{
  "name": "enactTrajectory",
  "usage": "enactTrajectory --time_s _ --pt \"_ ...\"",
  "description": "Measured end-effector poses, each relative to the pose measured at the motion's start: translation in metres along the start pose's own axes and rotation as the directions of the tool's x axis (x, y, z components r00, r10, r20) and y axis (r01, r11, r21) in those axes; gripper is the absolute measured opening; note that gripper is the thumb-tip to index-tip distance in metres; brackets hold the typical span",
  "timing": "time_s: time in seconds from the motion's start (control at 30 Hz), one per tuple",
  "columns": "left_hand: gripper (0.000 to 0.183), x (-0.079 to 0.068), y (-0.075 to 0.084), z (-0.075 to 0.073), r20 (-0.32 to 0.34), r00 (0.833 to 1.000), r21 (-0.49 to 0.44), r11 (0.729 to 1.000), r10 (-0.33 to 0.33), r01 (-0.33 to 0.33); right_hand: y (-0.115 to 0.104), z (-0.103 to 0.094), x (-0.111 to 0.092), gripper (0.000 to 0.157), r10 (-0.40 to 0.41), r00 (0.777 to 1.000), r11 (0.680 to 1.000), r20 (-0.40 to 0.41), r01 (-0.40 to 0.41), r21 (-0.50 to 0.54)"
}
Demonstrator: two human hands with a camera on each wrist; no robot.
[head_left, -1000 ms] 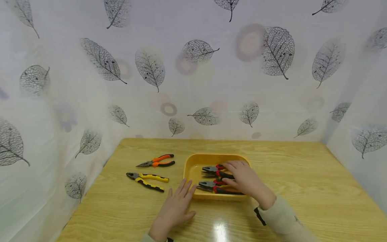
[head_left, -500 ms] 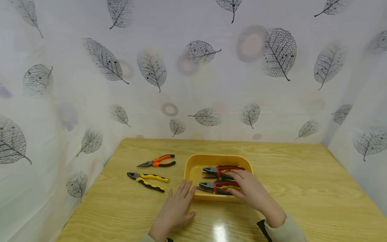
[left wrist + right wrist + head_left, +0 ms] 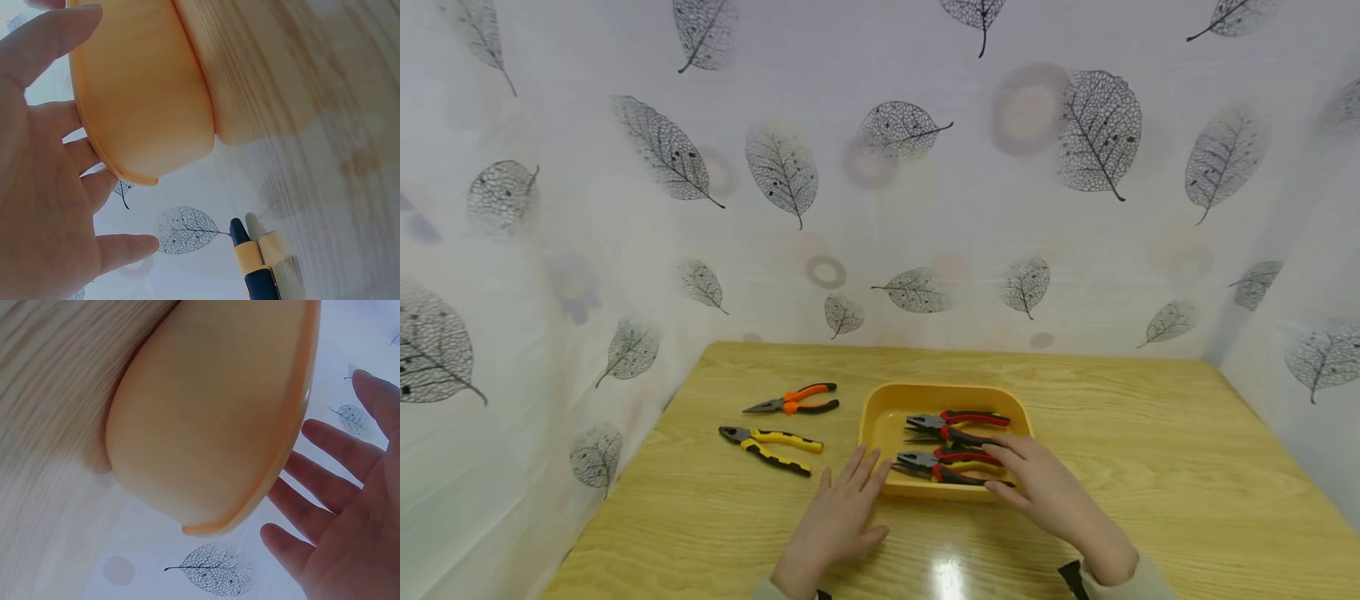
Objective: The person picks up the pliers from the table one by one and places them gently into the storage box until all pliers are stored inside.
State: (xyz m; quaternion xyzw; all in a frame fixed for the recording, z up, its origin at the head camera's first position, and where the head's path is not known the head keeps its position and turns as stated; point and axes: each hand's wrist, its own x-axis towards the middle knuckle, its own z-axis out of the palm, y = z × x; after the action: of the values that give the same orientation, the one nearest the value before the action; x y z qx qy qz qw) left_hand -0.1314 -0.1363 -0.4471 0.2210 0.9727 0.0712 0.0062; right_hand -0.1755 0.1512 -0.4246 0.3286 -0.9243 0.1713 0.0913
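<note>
A yellow plastic tray [image 3: 886, 421] holds several pliers. Red-and-black combination pliers [image 3: 973, 416] lie toward its back, and similar pliers [image 3: 917, 458] lie nearer its front. Narrow-tipped jaws show beside them, their handles overlapping. My left hand [image 3: 835, 525] has its fingers spread at the tray's front left corner; in the left wrist view, its fingertips meet the rim of the tray [image 3: 144, 87]. Over the front right corner is my right hand [image 3: 1048, 492], fingers extended near the handle ends. The right wrist view shows those fingers loosely straight beside the tray's rim [image 3: 206, 419], gripping nothing.
Left of the tray, orange-and-black needle-nose pliers [image 3: 792, 405] lie behind yellow-and-black combination pliers [image 3: 775, 444]. The wooden table [image 3: 1150, 433] extends to both sides. A leaf-printed white curtain [image 3: 925, 217] rises at its back and sides.
My right hand has drawn back from the pliers in the tray, toward the front right, uncovering their red and black handles. My left hand stays at the tray's corner.
</note>
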Motion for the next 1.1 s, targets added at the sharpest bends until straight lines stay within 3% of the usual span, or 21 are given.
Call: enactTrajectory --time_s 0.2,0.57,0.8,1.1 --pt "0.080 0.000 0.000 -0.001 0.004 1.000 -0.010 1.000 -0.001 0.001 0.004 0.001 -0.005 0.050 0.011 1.000 1.000 0.020 -0.010 -0.008" --pt "0.080 -0.001 0.001 -0.003 0.009 1.000 -0.003 1.000 -0.003 0.003 0.011 0.014 -0.011 0.051 -0.055 0.996 0.998 0.071 0.053 0.023" --pt "0.079 -0.002 0.004 -0.004 -0.010 1.000 0.009 1.000 -0.001 0.001 0.012 0.019 -0.017 0.053 -0.134 0.988 0.989 0.072 0.138 -0.045" --pt "0.080 -0.002 0.003 0.000 -0.023 1.000 0.019 1.000 0.002 -0.001 0.011 0.020 -0.022 0.066 -0.147 0.980 0.982 0.134 0.161 -0.104"
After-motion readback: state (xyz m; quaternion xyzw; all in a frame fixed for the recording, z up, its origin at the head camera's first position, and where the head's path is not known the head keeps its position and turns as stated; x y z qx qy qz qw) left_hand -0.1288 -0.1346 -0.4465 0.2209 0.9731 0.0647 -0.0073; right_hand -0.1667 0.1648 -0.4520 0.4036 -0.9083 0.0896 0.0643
